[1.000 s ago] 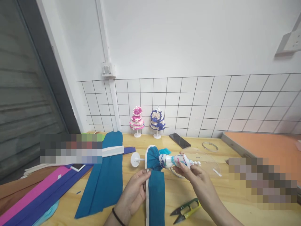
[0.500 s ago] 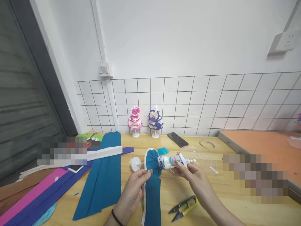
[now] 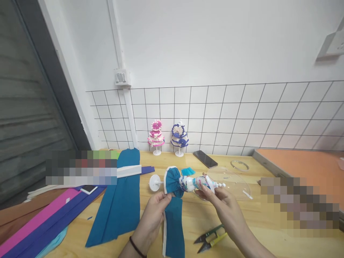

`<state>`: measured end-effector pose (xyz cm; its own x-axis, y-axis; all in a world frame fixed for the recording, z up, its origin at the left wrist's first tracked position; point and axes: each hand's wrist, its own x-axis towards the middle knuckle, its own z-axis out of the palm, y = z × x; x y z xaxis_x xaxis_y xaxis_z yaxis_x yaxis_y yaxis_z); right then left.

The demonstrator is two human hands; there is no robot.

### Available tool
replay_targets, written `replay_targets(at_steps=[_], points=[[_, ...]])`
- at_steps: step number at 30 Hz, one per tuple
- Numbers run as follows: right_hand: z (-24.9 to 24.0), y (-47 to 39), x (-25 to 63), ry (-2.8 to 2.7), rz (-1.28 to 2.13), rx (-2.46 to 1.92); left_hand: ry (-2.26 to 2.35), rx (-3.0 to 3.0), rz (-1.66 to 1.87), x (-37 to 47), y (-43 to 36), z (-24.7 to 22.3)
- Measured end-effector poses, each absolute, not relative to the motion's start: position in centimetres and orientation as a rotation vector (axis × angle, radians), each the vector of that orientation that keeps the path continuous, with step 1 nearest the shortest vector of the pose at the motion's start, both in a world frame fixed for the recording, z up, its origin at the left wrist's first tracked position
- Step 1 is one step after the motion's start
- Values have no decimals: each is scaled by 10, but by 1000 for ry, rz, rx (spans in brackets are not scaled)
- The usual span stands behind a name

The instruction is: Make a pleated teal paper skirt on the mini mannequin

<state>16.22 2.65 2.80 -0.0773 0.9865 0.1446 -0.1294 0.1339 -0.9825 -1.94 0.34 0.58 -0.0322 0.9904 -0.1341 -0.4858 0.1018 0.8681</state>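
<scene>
The left hand point(image 3: 154, 211) pinched the teal strip point(image 3: 173, 229) near its top, fingers together on the white-edged paper just below the gathered ruffle. The right hand point(image 3: 219, 200) held the doll point(image 3: 188, 183) sideways over the desk point(image 3: 196, 218), fingers clamped around its narrow upper end, so that its white round base point(image 3: 154, 182) pointed left. The teal ruffle wrapped the doll's middle, and the strip hung from it down toward the person (its lower end ran out of view at the bottom edge).

Just behind the right hand lay a clear dome point(image 3: 231, 179), and a clear ring point(image 3: 239, 165) sat farther back. Snips point(image 3: 211, 238) with green handles lay on the desk near the right forearm. A wide teal sheet point(image 3: 118, 200) spread to the left, beside pink and purple strips point(image 3: 43, 225). By the tiled wall stood a pink doll point(image 3: 156, 137) and a purple doll point(image 3: 179, 138), with a phone point(image 3: 205, 159) to their right.
</scene>
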Motion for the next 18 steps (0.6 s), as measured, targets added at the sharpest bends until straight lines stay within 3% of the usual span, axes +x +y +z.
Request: replay_targets(at_steps=[18], points=[[42,27,170,-1055,1220,-1096,967,616,1411,-26,5,1]])
